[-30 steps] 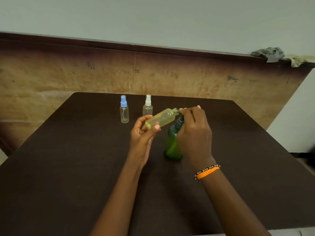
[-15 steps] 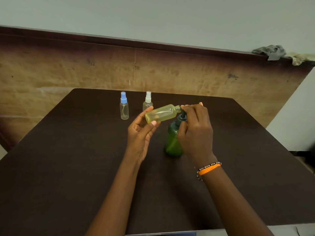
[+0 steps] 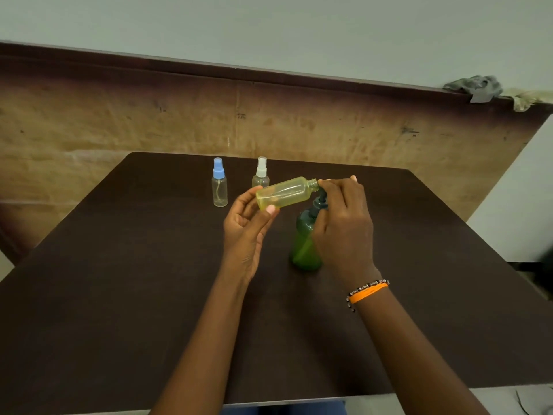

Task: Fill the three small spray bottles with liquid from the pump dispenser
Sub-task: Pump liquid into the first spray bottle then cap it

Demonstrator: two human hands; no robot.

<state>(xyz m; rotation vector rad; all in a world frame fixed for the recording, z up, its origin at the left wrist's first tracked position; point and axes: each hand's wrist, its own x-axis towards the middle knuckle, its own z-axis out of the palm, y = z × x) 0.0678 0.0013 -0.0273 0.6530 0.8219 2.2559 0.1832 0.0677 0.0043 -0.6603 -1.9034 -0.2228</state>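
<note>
- Fingers of the left hand [image 3: 245,232] curl round the base end of the yellow-tinted spray bottle [image 3: 284,193], thumb beneath it, holding it tipped almost on its side with the uncapped neck pointing right.
- Fingers of the right hand [image 3: 344,223] curl over the dark pump head of the green pump dispenser [image 3: 305,244], the fingertips at the held bottle's open neck; whether the spout touches the neck I cannot tell.
- Dark brown table [image 3: 119,295] carries everything, and behind it runs a worn wooden panel [image 3: 119,121] below a pale wall.
- Green pump dispenser stands upright on the table near its middle, just right of the left hand.
- Blue-capped spray bottle [image 3: 220,187] stands upright near the far edge, clear and capped.
- White-capped spray bottle [image 3: 261,175] stands just right of it, partly hidden behind the held bottle.
- Orange wristband [image 3: 368,292] and a beaded bracelet sit on the right wrist.
</note>
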